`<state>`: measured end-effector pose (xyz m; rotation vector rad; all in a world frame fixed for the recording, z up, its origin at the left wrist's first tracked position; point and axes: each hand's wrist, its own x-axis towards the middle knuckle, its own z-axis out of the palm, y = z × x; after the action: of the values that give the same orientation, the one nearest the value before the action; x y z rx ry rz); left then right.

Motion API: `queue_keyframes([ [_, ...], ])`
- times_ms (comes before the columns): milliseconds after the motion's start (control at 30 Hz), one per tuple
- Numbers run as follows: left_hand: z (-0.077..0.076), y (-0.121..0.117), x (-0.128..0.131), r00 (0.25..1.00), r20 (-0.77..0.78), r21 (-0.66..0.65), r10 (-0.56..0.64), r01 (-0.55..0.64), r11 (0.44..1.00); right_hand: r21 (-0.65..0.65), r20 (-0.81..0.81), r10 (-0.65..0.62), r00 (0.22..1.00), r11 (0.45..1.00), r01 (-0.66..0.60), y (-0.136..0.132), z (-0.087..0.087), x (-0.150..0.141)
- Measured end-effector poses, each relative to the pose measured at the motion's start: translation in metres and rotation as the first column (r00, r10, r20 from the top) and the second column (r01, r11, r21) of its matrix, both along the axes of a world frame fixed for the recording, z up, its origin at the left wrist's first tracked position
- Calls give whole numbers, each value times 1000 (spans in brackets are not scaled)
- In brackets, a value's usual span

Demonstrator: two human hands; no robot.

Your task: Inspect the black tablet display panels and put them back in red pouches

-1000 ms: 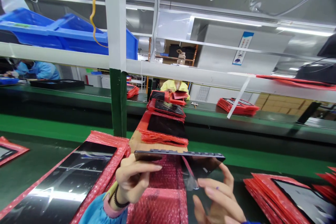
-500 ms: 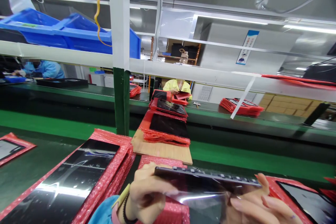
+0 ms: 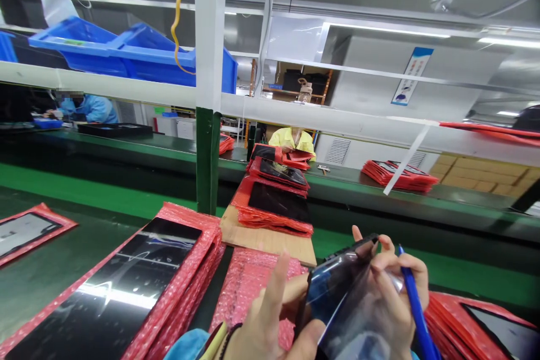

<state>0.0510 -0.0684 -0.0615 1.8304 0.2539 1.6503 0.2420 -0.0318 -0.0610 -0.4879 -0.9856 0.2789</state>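
Observation:
A glossy dark screen panel [image 3: 333, 278] is held up tilted in front of me, with a clear, wrinkled film [image 3: 358, 306] at its face. My left hand [image 3: 265, 315] grips the panel's left end, thumb in front and index finger raised. My right hand [image 3: 394, 292] is closed at the panel's upper right corner and the film. A blue pen [image 3: 412, 298] is tucked between the right fingers. Below the panel lies a stack of pink bubble-wrap sleeves [image 3: 242, 281].
Panels on pink wrap [image 3: 126, 275] are piled at left; red-wrapped panels [image 3: 502, 320] lie at right. More stacks [image 3: 274, 219] rest on a wooden board [image 3: 270, 242] ahead. A green-and-white post [image 3: 208, 124] stands beyond. A person in yellow [image 3: 291, 140] sits across.
The panel has swung from nearly level to steeply tilted, its right end now higher and farther away. My left index finger has lifted, and the blue pen has come into view. The camera view has shifted left.

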Motion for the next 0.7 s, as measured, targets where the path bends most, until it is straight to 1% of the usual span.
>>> queue_keyframes([
  [67, -1, 4, -2, 1000, 1, 39, -24, 24, 999, 8, -42, 71, 997, 997, -71, 1, 1, -5],
  [100, -2, 5, -3, 1000, -8, 46, -13, 14, 999, 8, -53, 90, 995, 996, -89, 0, 2, -7],
  [233, -4, 6, -9, 984, -105, 44, 143, -140, 989, -14, -70, 105, 992, 994, -107, -1, 3, -8],
  [267, -2, 5, -10, 980, -124, 49, 154, -149, 988, -16, -78, 118, 990, 993, -119, 0, 2, -7],
  [333, 3, 1, -12, 977, -157, 20, 143, -141, 990, -22, -92, 142, 986, 989, -144, 2, -3, -5],
  [433, 14, -7, -13, 979, -194, -139, 67, -94, 986, -45, -99, 174, 980, 983, -179, 5, -6, -4],
  [500, 18, -11, -12, 987, -162, -206, 2, -36, 978, -65, -116, 188, 975, 978, -196, 6, -6, -5],
  [567, 17, -12, -10, 992, -117, -208, -50, 25, 978, -87, -135, 197, 971, 974, -210, 7, -4, -6],
  [667, 9, -8, -9, 991, -126, -214, -33, 5, 977, -140, -171, 184, 968, 968, -209, 6, -4, -6],
  [700, 6, -6, -9, 990, -141, -196, -21, -7, 981, -166, -186, 180, 966, 963, -211, 5, -4, -5],
])
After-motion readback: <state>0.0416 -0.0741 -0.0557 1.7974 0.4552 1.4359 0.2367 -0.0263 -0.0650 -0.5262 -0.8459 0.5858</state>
